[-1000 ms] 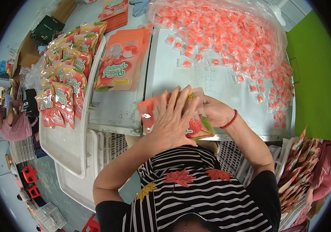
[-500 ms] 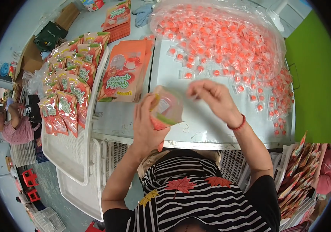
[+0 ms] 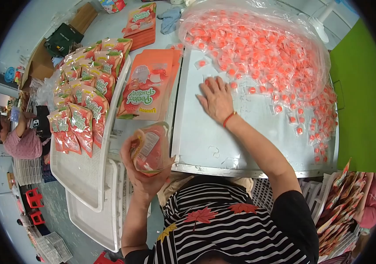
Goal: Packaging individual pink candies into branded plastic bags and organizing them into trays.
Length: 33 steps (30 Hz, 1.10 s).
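Observation:
My left hand (image 3: pixel 140 178) is closed around an open candy pouch (image 3: pixel 152 147), just off the table's front edge. The pouch's mouth faces up, and a white label shows inside. My right hand (image 3: pixel 217 99) lies palm down on the pale tabletop (image 3: pixel 205 145), fingers stretched and spread. Its fingertips reach the edge of the loose wrapped red candies (image 3: pixel 258 53); whatever is under the palm is hidden. One wrapped candy (image 3: pixel 202 63) sits just beyond the fingers. Left of my right hand lies a stack of flat pouches (image 3: pixel 146 88).
A white perforated tray (image 3: pixel 76 174) at the left carries several filled pouches (image 3: pixel 94 108). Farther back are another pouch stack (image 3: pixel 139 26) and a blue cloth (image 3: pixel 169 20). A clear plastic bag (image 3: pixel 322 66) spreads around the candies. A green panel (image 3: pixel 363 101) stands at the right.
My right hand has moved left and away from me, from above the table down onto it, its fingers spreading. My left hand has drawn the pouch left and nearer to me.

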Each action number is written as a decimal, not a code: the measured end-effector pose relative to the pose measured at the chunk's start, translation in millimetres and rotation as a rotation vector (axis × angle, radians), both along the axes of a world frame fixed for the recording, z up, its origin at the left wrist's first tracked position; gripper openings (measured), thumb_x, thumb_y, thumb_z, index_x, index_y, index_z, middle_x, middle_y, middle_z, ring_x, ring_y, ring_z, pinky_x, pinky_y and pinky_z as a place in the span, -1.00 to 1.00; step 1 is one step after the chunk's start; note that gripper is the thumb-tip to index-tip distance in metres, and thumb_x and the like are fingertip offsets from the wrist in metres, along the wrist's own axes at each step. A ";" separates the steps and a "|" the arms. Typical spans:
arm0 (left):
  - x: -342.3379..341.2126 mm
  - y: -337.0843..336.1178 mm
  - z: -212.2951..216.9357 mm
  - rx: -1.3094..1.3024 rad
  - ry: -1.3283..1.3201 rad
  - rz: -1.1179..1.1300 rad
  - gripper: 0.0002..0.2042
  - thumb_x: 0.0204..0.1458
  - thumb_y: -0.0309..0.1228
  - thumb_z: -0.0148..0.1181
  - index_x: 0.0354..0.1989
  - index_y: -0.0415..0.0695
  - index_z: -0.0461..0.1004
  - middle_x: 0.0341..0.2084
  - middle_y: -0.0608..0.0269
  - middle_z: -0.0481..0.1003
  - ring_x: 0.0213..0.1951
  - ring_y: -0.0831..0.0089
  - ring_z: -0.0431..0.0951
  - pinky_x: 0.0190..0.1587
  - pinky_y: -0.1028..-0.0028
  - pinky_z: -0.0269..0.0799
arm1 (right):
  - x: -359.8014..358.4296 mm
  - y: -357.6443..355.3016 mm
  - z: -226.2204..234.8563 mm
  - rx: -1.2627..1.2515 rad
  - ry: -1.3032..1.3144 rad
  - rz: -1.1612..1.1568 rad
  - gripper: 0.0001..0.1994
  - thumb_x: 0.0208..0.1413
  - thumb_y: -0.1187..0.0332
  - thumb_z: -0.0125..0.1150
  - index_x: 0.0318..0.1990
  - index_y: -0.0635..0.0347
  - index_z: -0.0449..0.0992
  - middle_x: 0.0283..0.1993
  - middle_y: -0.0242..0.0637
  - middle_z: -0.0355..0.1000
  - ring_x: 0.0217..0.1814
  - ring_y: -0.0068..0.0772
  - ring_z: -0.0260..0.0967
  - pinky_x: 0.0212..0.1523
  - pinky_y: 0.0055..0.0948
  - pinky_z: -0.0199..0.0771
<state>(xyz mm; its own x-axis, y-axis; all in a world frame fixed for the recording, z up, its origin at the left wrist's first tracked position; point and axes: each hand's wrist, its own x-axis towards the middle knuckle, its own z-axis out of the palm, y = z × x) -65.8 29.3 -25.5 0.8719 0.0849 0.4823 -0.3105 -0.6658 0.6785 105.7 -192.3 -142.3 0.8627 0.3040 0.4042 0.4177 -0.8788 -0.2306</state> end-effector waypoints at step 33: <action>-4.1 -0.8 -11.7 -0.040 0.041 0.045 0.02 -0.44 -0.52 0.52 0.27 -0.19 -0.05 0.05 0.03 0.21 0.03 0.22 0.32 0.07 0.31 0.29 | -72.1 17.1 3.1 0.072 0.037 0.289 -0.44 -0.09 -0.03 0.24 0.03 0.08 0.42 0.18 -0.09 0.20 0.25 0.10 0.04 0.16 0.13 0.07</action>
<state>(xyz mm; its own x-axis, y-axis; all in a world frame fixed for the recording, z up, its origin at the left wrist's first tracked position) -69.9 28.5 -37.2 0.8856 0.1433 0.4419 -0.2523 -0.6503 0.7166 33.5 -175.1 -139.1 0.7592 0.5110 0.4032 0.6383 -0.7056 -0.3077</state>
